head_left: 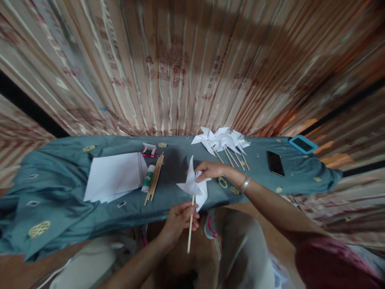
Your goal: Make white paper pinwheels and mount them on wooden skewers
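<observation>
My left hand (179, 219) is closed round a thin wooden stick (190, 224) held upright in front of the table edge. A white paper pinwheel (194, 185) sits at the stick's top. My right hand (210, 169), with a bracelet on its wrist, pinches the pinwheel's upper fold. Both hands are over the near edge of the blue-grey cloth (60, 200) that covers the table.
A stack of white paper sheets (112, 176), a glue bottle (148, 178), loose wooden sticks (155, 178) and a small pin box (149, 150) lie at left. Finished pinwheels (221, 140) lie at the back. A black phone (275, 163) and a blue-framed device (303, 143) lie at right. Patterned curtains hang behind.
</observation>
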Demonstrator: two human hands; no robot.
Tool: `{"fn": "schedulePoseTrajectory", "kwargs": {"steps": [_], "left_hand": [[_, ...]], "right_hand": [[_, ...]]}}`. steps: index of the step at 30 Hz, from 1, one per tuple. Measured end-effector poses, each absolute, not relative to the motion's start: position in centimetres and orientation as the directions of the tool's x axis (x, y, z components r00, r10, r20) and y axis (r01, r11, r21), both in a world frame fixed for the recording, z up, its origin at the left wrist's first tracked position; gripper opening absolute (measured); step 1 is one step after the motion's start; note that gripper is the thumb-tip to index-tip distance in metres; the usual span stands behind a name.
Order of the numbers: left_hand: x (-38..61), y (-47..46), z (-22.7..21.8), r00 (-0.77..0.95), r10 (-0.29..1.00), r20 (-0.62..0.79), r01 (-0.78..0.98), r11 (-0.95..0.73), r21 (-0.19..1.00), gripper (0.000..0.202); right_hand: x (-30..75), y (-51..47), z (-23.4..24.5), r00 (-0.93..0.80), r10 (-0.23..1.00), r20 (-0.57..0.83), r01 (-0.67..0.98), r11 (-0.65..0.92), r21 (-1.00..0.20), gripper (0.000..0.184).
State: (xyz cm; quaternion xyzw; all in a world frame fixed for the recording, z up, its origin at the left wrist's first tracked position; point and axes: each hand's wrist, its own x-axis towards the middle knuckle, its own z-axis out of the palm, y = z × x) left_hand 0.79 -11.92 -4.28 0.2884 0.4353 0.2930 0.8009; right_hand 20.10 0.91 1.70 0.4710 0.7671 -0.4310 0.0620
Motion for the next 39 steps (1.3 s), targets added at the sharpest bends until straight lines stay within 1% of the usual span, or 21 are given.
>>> {"fn": "schedulePoseTrajectory", "kwargs": {"steps": [2, 4, 6, 8, 13, 17, 20, 26, 32, 39], "left_hand": [[0.8, -12.3, -4.8, 0.436, 0.678, -0.591, -0.271, 0.726, 0.632, 0.040], [0.6, -12.5, -5.3, 0.415, 0.645, -0.642, -0.307, 0.764, 0.568, 0.028], [0.2, -12.4, -5.8, 0.387, 0.616, -0.686, -0.324, 0.787, 0.525, 0.014], [-0.2, -12.3, -6.3, 0.368, 0.598, -0.712, -0.335, 0.800, 0.499, 0.005], [-1.0, -12.1, -6.5, 0.386, 0.599, -0.702, -0.367, 0.798, 0.479, 0.004], [-1.1, -12.3, -6.0, 0.397, 0.596, -0.698, -0.401, 0.797, 0.452, 0.010], [-0.8, -12.4, -5.8, 0.406, 0.577, -0.709, -0.417, 0.807, 0.418, 0.016], [-0.2, -12.4, -6.6, 0.397, 0.570, -0.719, -0.443, 0.805, 0.394, 0.018], [0.0, -12.3, -7.3, 0.403, 0.583, -0.706, -0.433, 0.801, 0.414, 0.018], [0.1, -12.4, -8.0, 0.417, 0.612, -0.672, -0.402, 0.787, 0.468, 0.025]], "right_hand": [[18.6, 2.1, 0.8, -0.528, 0.635, -0.563, 0.819, 0.204, -0.537, 0.018], [16.9, 2.9, 0.1, -0.516, 0.609, -0.603, 0.843, 0.234, -0.485, 0.012], [15.3, 3.3, -0.3, -0.510, 0.593, -0.623, 0.856, 0.274, -0.439, 0.009], [14.1, 3.4, -0.4, -0.506, 0.592, -0.628, 0.862, 0.314, -0.398, 0.009], [13.0, 3.1, -0.2, -0.485, 0.629, -0.608, 0.873, 0.393, -0.290, 0.015], [13.0, 3.1, -0.1, -0.473, 0.651, -0.594, 0.874, 0.434, -0.220, 0.017], [13.0, 3.5, -0.2, -0.492, 0.618, -0.613, 0.859, 0.461, -0.225, 0.016], [13.7, 4.4, -1.1, -0.532, 0.541, -0.652, 0.836, 0.460, -0.300, 0.019], [14.6, 4.7, -2.1, -0.533, 0.504, -0.680, 0.841, 0.408, -0.356, 0.029], [14.8, 4.5, -2.0, -0.520, 0.511, -0.684, 0.853, 0.357, -0.382, 0.031]]}}
